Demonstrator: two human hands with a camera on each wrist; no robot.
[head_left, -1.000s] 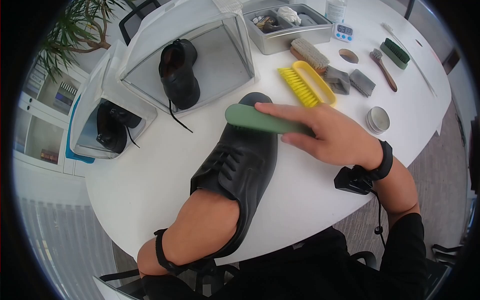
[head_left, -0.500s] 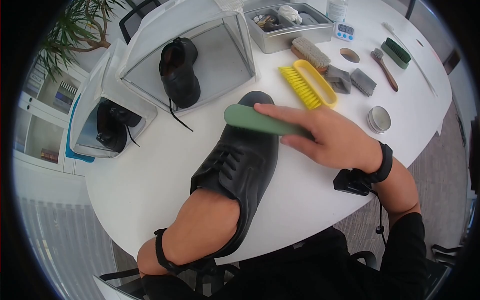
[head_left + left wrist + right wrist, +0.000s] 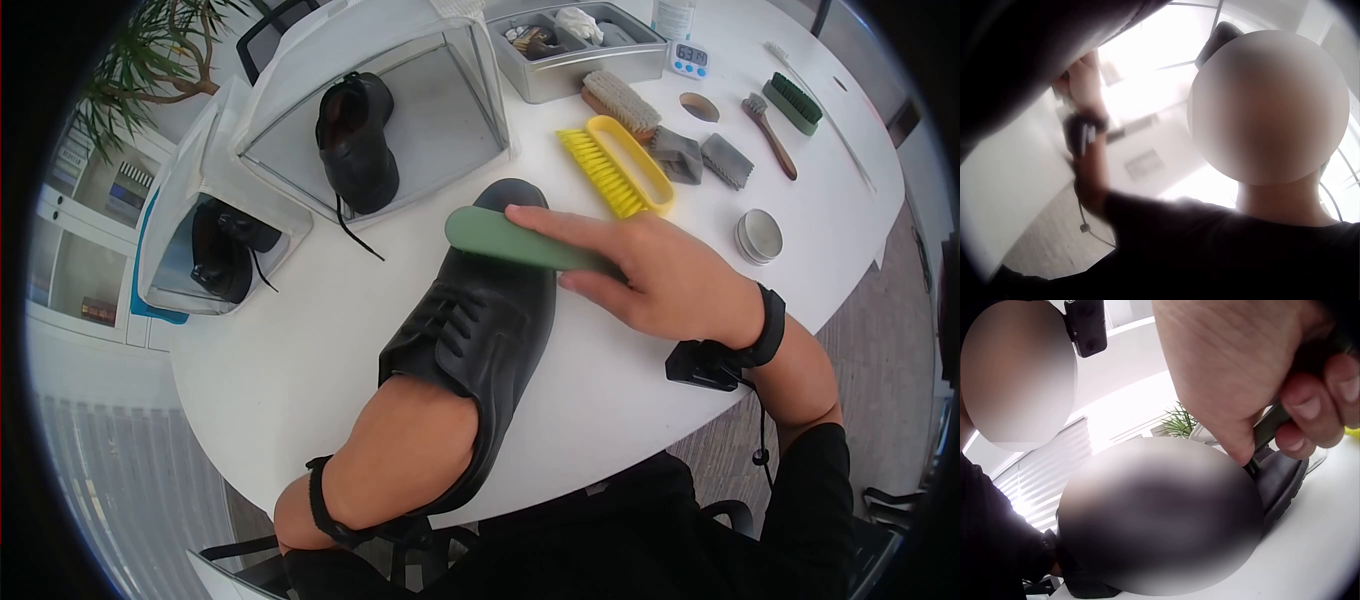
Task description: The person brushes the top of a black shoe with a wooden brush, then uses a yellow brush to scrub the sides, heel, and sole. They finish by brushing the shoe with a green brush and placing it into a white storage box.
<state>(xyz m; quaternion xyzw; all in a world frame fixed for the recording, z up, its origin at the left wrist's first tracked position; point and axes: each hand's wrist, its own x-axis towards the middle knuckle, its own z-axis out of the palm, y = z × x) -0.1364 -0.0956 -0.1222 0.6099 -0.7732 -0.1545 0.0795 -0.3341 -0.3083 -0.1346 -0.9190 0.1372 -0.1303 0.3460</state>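
A black lace-up shoe [image 3: 490,320] lies over the white table with its toe pointing away from me. My left hand [image 3: 415,435] reaches in through the shoe's opening, so its fingers are hidden inside. With my right hand [image 3: 680,275] I grip a green-backed brush [image 3: 515,240], the index finger stretched along its back. The brush lies across the shoe's toe, bristles down against the leather. In the right wrist view, the right hand's fingers [image 3: 1307,409] curl around the brush handle, close over the shoe's toe [image 3: 1282,478].
Two white-framed boxes hold black shoes [image 3: 360,150] [image 3: 222,250] at the back left. A metal tin box [image 3: 590,75], timer [image 3: 689,60], yellow brush [image 3: 615,170], grey cloth [image 3: 727,162], small wooden-handled brush [image 3: 770,138], dark green brush [image 3: 793,103] and round tin [image 3: 758,238] stand beyond my right hand.
The brush has shifted very slightly left on the shoe's toe, my right hand moving with it. The left hand stays inside the shoe.
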